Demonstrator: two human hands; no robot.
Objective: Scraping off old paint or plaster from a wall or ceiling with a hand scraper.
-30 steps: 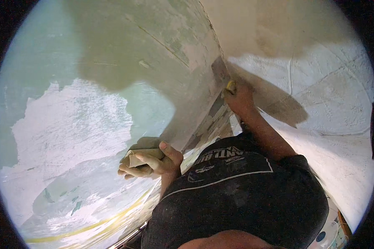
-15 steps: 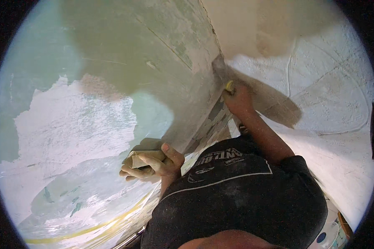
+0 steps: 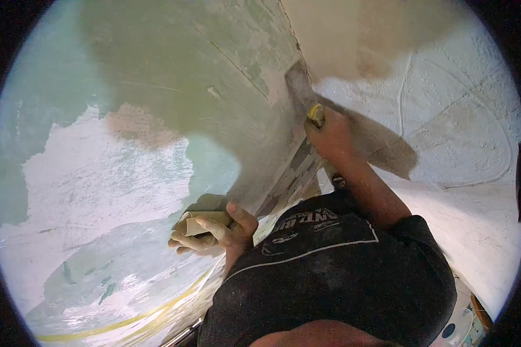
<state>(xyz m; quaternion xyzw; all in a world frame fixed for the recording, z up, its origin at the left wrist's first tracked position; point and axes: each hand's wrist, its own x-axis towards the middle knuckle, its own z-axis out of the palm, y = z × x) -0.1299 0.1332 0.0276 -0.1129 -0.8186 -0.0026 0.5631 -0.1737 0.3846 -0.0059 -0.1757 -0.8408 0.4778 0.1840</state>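
My left hand [image 3: 219, 230] is low at the left, beside the green wall, its fingers curled round a folded tan sheet [image 3: 198, 223] that looks like sandpaper. Its thumb points up, away from the sheet. Farther off, my right hand [image 3: 331, 137] is closed on a tool with a yellow handle [image 3: 316, 113], whose end sticks out above the fist. The hand is at the corner where the green wall [image 3: 173, 69] meets the white wall [image 3: 446, 110]. A dark grey shape, shadow or blade, lies just beyond the handle; I cannot tell which.
A pale patch of filler [image 3: 110, 168] covers part of the green wall. The corner carries a crack [image 3: 296, 40] near the top. Yellow tape [image 3: 121, 324] runs along wrinkled plastic sheeting at lower left. A white round container [image 3: 458, 327] stands at lower right.
My right hand has shifted slightly up and left along the corner, showing more of the yellow handle. My left hand has stayed nearly in place with the sheet.
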